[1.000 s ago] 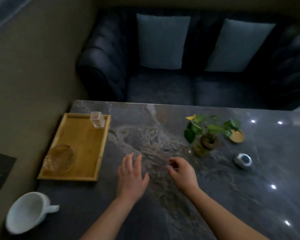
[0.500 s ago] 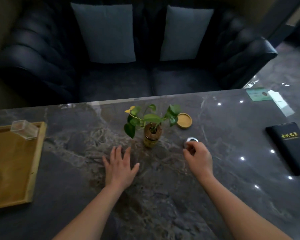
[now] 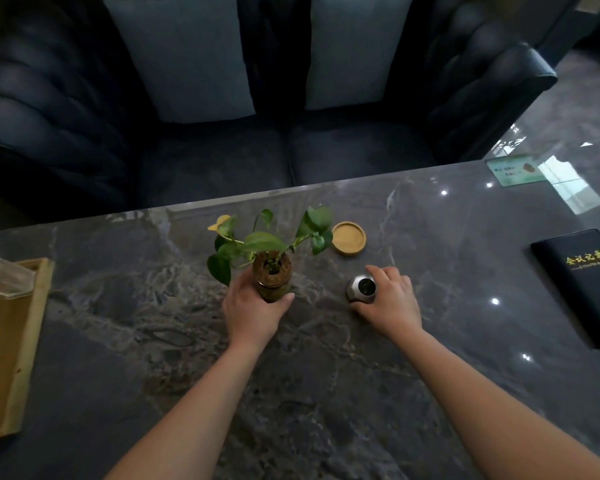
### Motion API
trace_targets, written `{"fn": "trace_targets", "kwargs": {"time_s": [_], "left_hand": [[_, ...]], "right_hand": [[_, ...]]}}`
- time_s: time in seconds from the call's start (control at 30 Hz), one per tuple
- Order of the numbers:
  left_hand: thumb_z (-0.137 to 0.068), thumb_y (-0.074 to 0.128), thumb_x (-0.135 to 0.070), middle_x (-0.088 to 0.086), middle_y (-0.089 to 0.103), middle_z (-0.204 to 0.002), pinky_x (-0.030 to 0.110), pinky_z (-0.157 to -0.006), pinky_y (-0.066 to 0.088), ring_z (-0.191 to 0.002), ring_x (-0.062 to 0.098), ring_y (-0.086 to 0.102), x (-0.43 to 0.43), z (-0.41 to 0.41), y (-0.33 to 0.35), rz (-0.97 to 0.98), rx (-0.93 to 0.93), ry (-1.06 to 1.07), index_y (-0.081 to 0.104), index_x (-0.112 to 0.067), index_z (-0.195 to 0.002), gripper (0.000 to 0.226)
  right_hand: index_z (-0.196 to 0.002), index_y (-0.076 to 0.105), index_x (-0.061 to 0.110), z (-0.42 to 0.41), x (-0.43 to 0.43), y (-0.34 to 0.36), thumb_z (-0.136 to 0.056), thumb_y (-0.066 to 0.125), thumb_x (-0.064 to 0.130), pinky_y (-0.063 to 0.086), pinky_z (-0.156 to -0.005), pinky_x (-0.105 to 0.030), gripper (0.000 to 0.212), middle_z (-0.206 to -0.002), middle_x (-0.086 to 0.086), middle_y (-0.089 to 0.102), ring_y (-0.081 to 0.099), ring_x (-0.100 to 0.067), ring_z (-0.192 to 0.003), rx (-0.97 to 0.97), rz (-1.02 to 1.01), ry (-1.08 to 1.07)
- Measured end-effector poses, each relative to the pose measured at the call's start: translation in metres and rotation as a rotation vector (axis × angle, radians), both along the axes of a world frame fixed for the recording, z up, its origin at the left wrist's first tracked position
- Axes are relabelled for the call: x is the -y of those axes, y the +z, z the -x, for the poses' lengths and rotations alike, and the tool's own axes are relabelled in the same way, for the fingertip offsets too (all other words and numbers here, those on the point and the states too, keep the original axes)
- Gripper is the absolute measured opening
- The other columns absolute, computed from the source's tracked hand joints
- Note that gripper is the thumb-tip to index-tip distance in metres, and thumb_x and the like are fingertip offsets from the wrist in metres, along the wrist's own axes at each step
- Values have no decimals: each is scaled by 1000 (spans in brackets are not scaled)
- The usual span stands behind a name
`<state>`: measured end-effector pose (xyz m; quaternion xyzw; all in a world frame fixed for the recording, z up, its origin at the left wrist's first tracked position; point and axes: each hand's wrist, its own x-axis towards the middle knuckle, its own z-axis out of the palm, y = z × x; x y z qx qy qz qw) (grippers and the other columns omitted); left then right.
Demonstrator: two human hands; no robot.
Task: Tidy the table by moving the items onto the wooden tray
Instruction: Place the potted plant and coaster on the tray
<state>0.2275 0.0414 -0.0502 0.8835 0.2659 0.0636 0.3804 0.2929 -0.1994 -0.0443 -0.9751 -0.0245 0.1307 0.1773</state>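
A small green plant in a brown glass jar (image 3: 272, 276) stands mid-table. My left hand (image 3: 252, 311) wraps around the jar from the near side. To its right sits a small round silver object with a dark top (image 3: 362, 288), and my right hand (image 3: 390, 301) is closed around its right side. A round wooden coaster (image 3: 349, 238) lies behind them, untouched. The wooden tray (image 3: 32, 334) shows partly at the left edge, with a clear plastic box (image 3: 6, 277) on its far corner.
The dark marble table (image 3: 309, 393) ends at a far edge along a dark sofa (image 3: 222, 150) with two grey cushions. A black folder with gold lettering (image 3: 586, 285) lies at the right, and a green card (image 3: 515, 171) at the far right corner.
My left hand moved forward from flat on the table and closed around the plant jar. My right hand settled its grip on the silver object. The view shifted slightly right.
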Motion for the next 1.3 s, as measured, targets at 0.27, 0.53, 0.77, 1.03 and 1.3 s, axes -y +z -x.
{"fn": "trace_targets", "kwargs": {"time_s": [0.27, 0.53, 0.77, 1.03, 1.3], "left_hand": [[-54, 91, -46, 8, 71, -112, 42, -91, 51, -108, 31, 64, 2, -4, 4, 88, 43, 73, 63, -20, -113, 71], [-55, 92, -44, 10, 71, -113, 47, -93, 51, -109, 32, 64, 2, -6, 4, 126, 75, 70, 62, -16, -116, 73], [-54, 88, -52, 6, 71, -114, 46, -93, 51, -110, 29, 64, -1, -4, -1, 156, 87, 60, 62, -20, -116, 74], [-52, 81, -59, 3, 71, -114, 44, -94, 50, -112, 27, 63, -2, -4, -4, 167, 86, 59, 62, -23, -115, 75], [-53, 90, -50, 4, 70, -114, 40, -92, 51, -110, 27, 63, -3, -4, -4, 169, 92, 58, 62, -23, -115, 72]], "right_hand": [[-140, 46, 27, -2, 0, -3, -74, 79, 43, 47, -93, -41, 75, -130, 0, 51, 44, -27, -114, 24, 6, 48], [-142, 41, 26, -19, -10, -1, -70, 58, 79, 45, -100, -45, 91, -135, -2, 50, 44, -29, -123, 20, 57, 38], [-153, 16, 31, -90, -38, 4, -81, 70, 53, 41, -104, -49, 93, -156, 2, 28, 33, -34, -134, 38, -22, 41], [-139, 45, 31, -98, -44, 0, -77, 72, 51, 50, -88, -45, 70, -139, 6, 48, 40, -30, -117, 26, 85, 214], [-136, 48, 34, -76, -35, 3, -77, 72, 51, 47, -87, -41, 67, -135, 10, 51, 42, -25, -110, 69, -44, 224]]}}
